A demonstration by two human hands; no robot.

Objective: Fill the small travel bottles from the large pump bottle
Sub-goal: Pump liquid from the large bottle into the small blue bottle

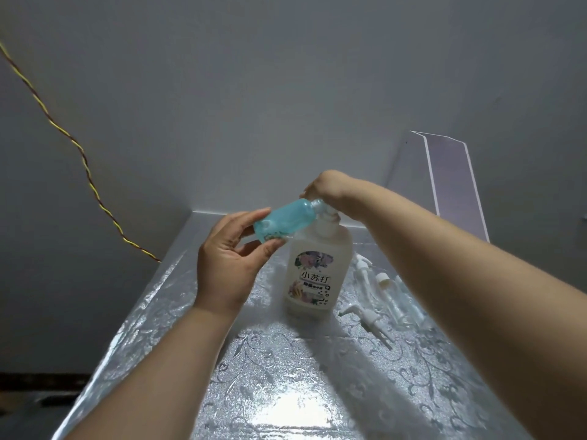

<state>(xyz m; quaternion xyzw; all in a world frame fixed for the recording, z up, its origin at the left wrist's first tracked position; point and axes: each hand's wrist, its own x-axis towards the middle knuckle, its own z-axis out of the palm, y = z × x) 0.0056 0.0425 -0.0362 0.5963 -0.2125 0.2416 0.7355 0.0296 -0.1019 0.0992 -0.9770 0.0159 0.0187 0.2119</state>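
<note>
The large pump bottle (317,268), whitish with a flowered label, stands upright in the middle of the silver table (286,376). My left hand (228,262) pinches a small blue travel bottle (282,222) by its base, tilted so that its open neck lies against the pump's nozzle. My right hand (324,185) rests on top of the pump head, palm down; the head itself is hidden under it. Clear empty travel bottles (400,296) and loose white pump caps (368,315) lie to the right of the big bottle.
The table has a shiny embossed floral cover and meets the grey wall at the back. A clear acrylic sheet (451,182) leans at the back right. A twisted yellow-red wire (79,150) hangs along the wall at left.
</note>
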